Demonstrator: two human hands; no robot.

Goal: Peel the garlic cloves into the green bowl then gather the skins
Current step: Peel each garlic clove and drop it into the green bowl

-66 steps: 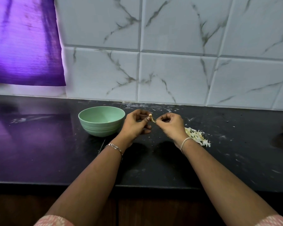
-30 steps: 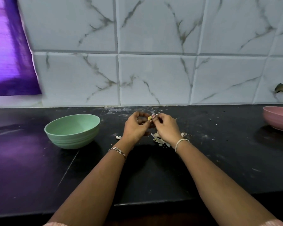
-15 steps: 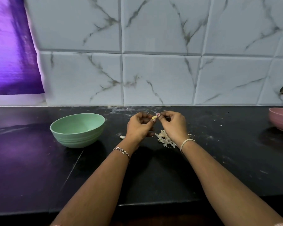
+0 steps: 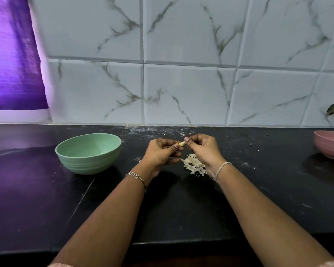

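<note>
A small pale garlic clove (image 4: 181, 144) is held above the black counter between both hands. My left hand (image 4: 161, 153) pinches its left end with thumb and fingers curled. My right hand (image 4: 204, 149) pinches the right end with its fingertips. Below my right hand lies a heap of papery garlic skins (image 4: 193, 164), partly hidden by the wrist. The green bowl (image 4: 89, 153) stands on the counter to the left of my hands; a small pale piece shows inside it.
A pink bowl (image 4: 331, 147) sits at the right edge of the black counter (image 4: 181, 209). Marble tiles form the wall behind. A purple curtain (image 4: 12, 54) hangs at the far left. Small skin flakes are scattered near the wall.
Both hands stay on the clove, working at it. The camera view has shifted slightly, so the bowl sits a little further right in the picture.
</note>
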